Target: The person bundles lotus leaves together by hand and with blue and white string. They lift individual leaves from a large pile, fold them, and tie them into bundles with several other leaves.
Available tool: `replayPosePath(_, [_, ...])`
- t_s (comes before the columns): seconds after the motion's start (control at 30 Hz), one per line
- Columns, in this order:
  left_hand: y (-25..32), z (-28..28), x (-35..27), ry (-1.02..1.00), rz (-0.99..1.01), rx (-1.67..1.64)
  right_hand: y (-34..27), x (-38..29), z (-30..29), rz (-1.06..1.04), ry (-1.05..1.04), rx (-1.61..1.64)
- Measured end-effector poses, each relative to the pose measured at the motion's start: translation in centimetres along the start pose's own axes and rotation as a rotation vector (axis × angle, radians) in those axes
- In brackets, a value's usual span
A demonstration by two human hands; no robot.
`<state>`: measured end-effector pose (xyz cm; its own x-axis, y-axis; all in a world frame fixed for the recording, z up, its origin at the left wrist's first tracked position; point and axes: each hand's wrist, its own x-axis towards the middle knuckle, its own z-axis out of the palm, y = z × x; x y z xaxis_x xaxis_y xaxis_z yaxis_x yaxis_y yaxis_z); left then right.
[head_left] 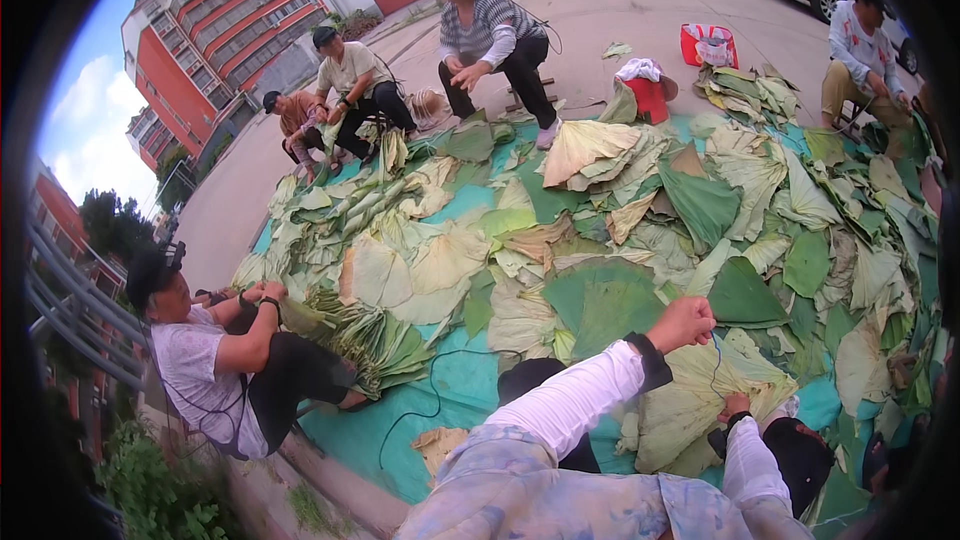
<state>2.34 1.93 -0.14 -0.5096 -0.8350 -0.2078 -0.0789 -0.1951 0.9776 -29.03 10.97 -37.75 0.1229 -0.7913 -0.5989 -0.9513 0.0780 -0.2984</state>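
My left hand (681, 324) is raised over the leaf pile, its fingers closed on the upper end of a thin blue cord (716, 367). Lower and to the right, my right hand (733, 408) grips near the cord's lower end, against a large pale-green lotus leaf (675, 420). That leaf lies fanned out before my knees, its veins drawn towards my right hand. Dark green folded leaves (745, 296) lie just beyond my hands. How the cord passes through or around the leaf cannot be told.
Leaves cover a teal tarp (442, 397). A person (217, 367) sits at the left by bundled stalks (360, 337); others (487, 37) sit along the far side and right. A red bucket (646, 99), a red bag (709, 46) and a dark cord (431, 375) are about.
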Motion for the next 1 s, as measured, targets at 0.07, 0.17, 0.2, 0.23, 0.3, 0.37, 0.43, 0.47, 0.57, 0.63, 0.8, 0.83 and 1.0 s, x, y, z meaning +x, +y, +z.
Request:
replayPosePath(0.07, [-0.4,-1.0,-0.6,0.056,-0.023,-0.004,-5.2,-0.6,-1.5,0.205,0.047,0.735])
replayPosePath(0.17, [0.0,-0.7,-0.4,0.05,-0.025,-0.036,-6.9,-2.5,-3.7,0.354,0.023,1.585])
replayPosePath(0.2, [0.0,-0.6,-0.2,0.046,-0.024,-0.037,-7.7,-3.6,-4.7,0.276,-0.025,1.723])
replayPosePath(0.23, [0.1,-0.4,0.0,0.039,-0.015,-0.034,-7.8,-4.2,-5.0,0.194,-0.07,1.861])
replayPosePath(0.3, [0.0,-0.4,0.2,0.035,-0.009,-0.03,-8.5,-4.6,-5.2,0.176,-0.01,1.858])
replayPosePath(0.37, [-0.2,-0.7,0.1,0.042,-0.004,0.016,-8.8,-4.6,-5.4,0.398,0.083,1.341])
replayPosePath(0.43, [-0.6,-0.4,0.4,0.029,0.001,0.016,-7.3,-3.6,-3.9,0.389,0.165,1.211])
replayPosePath(0.47, [-0.8,-0.3,0.6,0.026,0.006,0.019,-6.4,-2.9,-2.8,0.37,0.238,1.076])
replayPosePath(0.57, [-1.3,-2.5,-0.9,0.141,-0.037,0.042,-10.1,-0.5,-2.5,0.429,0.256,0.838])
replayPosePath(0.63, [-0.4,0.3,1.1,0.021,-0.003,0.007,2.6,2.3,3.9,0.275,0.556,0.633])
replayPosePath(0.8, [-0.6,-1.0,-0.3,0.079,-0.008,0.018,4.0,6.5,7.1,0.274,0.568,0.65])
replayPosePath(0.83, [-0.5,-1.2,-0.5,0.107,-0.019,0.003,3.5,6.2,6.7,0.26,0.542,0.633])
replayPosePath(1.0, [0.2,-0.7,0.1,0.074,0.062,-0.017,7.1,2.7,2.7,0.099,0.618,0.227])
